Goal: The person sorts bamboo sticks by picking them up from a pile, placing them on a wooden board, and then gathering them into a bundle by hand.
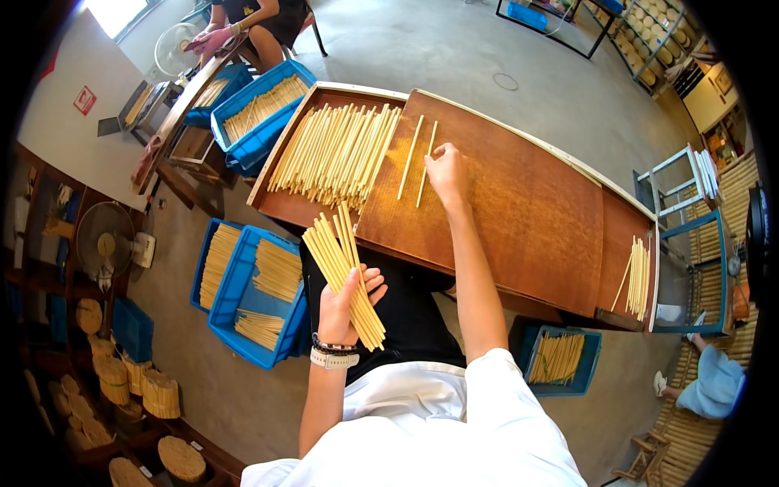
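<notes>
A bundle of pale yellow sticks [341,277], probably bamboo, rests in my left hand [344,301], above my lap. Its thumb lies across the sticks and the other fingers are partly spread behind them. My right hand [447,173] is over the brown wooden board [517,201] of the worktable, its fingertips pinching a single stick [428,161]. To the left of that stick, a second loose stick [411,157] lies on the board, nearly parallel. A wide pile of sticks [335,152] fills the table's left tray section. The right section [621,268] holds a smaller group of sticks [638,277].
Blue crates of sticks stand left of the table, one behind [234,143] and one nearer [222,316]. Another crate [587,365] is below its right end. A person in pink gloves [216,39] sits at a wooden bench [182,109]. A fan [104,240] stands at left.
</notes>
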`<action>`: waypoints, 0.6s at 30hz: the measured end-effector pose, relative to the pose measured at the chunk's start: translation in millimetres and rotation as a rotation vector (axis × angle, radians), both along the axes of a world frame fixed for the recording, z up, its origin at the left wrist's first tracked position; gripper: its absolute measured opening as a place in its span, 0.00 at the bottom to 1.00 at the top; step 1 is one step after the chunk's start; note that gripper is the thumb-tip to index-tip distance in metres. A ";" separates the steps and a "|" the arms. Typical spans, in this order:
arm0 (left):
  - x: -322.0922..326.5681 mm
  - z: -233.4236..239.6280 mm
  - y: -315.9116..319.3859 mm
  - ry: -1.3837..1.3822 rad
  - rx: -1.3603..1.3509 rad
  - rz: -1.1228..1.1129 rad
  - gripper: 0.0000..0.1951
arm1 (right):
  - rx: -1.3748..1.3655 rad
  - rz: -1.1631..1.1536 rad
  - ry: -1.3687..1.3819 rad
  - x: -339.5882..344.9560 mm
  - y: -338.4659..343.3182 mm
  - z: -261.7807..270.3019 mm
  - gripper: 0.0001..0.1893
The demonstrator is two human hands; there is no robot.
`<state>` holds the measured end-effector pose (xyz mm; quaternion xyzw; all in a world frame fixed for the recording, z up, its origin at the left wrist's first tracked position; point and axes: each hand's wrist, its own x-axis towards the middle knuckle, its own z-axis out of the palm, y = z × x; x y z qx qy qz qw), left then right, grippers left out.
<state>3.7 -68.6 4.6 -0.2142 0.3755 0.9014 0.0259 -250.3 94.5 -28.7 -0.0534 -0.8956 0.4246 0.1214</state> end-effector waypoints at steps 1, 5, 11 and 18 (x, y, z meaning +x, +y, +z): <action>-0.3 0.0 0.1 0.001 0.005 -0.003 0.13 | 0.008 -0.007 -0.003 0.3 1.5 -0.3 0.12; -0.3 -6.7 -1.0 0.018 0.030 0.001 0.13 | -0.015 -0.009 0.006 9.7 5.4 8.5 0.12; -2.0 -2.9 0.9 -0.009 0.011 -0.001 0.13 | -0.292 0.511 -0.245 95.6 -8.9 37.1 0.11; -9.5 1.3 12.1 0.043 -0.011 -0.054 0.18 | -0.476 0.766 -0.360 154.9 -18.0 58.2 0.10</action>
